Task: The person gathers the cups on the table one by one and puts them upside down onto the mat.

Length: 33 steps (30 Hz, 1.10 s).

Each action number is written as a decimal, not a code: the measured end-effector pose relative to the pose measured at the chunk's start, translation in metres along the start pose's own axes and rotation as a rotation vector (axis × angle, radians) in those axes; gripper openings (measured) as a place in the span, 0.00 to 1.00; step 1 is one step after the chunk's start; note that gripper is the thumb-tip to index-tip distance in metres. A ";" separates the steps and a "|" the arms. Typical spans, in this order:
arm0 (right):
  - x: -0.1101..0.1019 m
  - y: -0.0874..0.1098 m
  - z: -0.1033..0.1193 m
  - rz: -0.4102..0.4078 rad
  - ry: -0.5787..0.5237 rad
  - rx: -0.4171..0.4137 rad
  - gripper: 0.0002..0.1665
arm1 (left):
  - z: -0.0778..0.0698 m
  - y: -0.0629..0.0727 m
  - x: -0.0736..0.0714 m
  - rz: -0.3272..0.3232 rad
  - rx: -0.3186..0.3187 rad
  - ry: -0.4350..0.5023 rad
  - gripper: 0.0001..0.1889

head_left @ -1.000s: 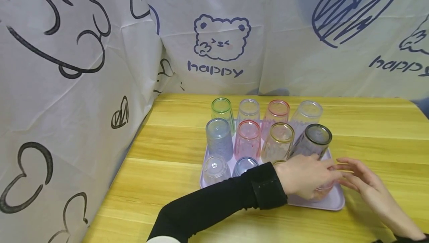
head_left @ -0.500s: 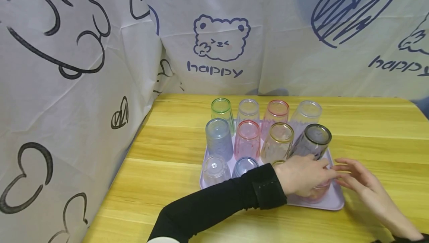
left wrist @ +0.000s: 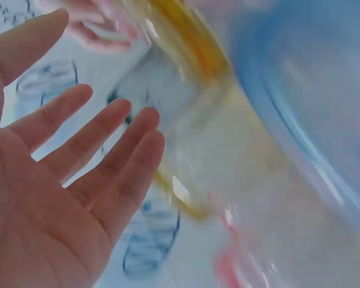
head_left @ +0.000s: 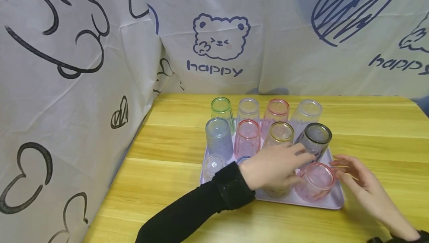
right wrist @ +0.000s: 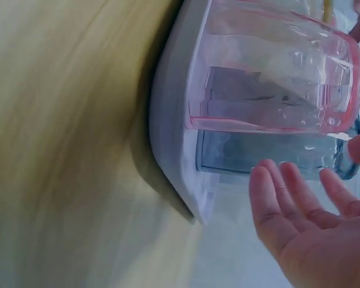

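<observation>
A pink glass (head_left: 315, 183) stands upside down at the front right corner of a pale lilac tray (head_left: 336, 198). My left hand (head_left: 275, 165) is over the front row, fingers extended, just left of the pink glass; in the left wrist view its palm shows bare beside a yellow-rimmed glass and a blue-rimmed glass (left wrist: 312, 120). My right hand (head_left: 362, 179) is to the right of the pink glass with loosely bent fingers holding nothing. Contact with the glass cannot be made out. A dark grey glass (head_left: 316, 138) stands behind the pink one, near both hands.
Several more upturned glasses fill the tray in rows, among them a blue one (head_left: 219, 142), a red-rimmed one (head_left: 247, 142) and a green-rimmed one (head_left: 221, 106). The tray lies on a yellow wood-grain table (head_left: 161, 153). Printed white cloth (head_left: 285, 60) hangs behind and at left.
My left hand has moved left off the pink glass, which now shows more fully. The right hand has stayed nearly where it was beside it.
</observation>
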State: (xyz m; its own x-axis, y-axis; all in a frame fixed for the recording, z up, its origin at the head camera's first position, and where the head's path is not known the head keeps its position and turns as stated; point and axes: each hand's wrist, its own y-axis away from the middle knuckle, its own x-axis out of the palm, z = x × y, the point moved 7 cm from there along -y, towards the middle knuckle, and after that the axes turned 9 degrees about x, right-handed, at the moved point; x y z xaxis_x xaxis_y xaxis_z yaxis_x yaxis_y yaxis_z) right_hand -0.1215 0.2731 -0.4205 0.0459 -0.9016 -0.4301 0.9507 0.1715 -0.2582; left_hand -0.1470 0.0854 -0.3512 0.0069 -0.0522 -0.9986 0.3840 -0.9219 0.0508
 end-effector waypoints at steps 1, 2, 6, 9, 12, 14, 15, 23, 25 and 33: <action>0.001 0.000 0.005 -0.021 0.050 -0.011 0.27 | 0.004 0.010 -0.004 -0.040 -0.009 0.013 0.30; 0.002 0.000 0.010 -0.038 0.099 -0.025 0.27 | 0.008 0.020 -0.007 -0.079 -0.020 0.029 0.30; 0.008 -0.001 0.024 -0.067 0.250 -0.074 0.32 | 0.024 0.063 -0.013 -0.210 -0.089 0.056 0.29; 0.015 -0.001 0.031 -0.077 0.366 -0.118 0.39 | 0.037 0.093 -0.008 -0.277 -0.155 0.106 0.29; 0.022 -0.002 0.036 -0.078 0.476 -0.156 0.46 | 0.047 0.117 0.005 -0.310 -0.210 0.163 0.29; 0.027 -0.004 0.038 -0.077 0.534 -0.179 0.49 | 0.052 0.129 0.014 -0.331 -0.231 0.187 0.29; 0.029 -0.005 0.039 -0.069 0.561 -0.190 0.49 | 0.054 0.133 0.019 -0.338 -0.241 0.193 0.30; 0.050 -0.011 0.047 -0.037 0.680 -0.343 0.46 | 0.062 0.144 0.046 -0.343 -0.292 0.199 0.35; 0.055 -0.012 0.049 -0.027 0.694 -0.368 0.46 | 0.062 0.143 0.051 -0.335 -0.298 0.182 0.36; 0.068 -0.017 0.050 -0.010 0.761 -0.429 0.46 | 0.061 0.142 0.060 -0.367 -0.314 0.098 0.37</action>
State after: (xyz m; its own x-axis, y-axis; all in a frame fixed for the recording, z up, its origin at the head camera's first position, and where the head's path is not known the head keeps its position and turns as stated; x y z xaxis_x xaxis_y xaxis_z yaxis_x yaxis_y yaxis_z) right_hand -0.1188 0.1895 -0.4020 -0.3250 -0.4198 -0.8474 0.7453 0.4379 -0.5028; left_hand -0.1483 -0.0721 -0.4030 -0.0999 0.3049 -0.9471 0.6369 -0.7117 -0.2964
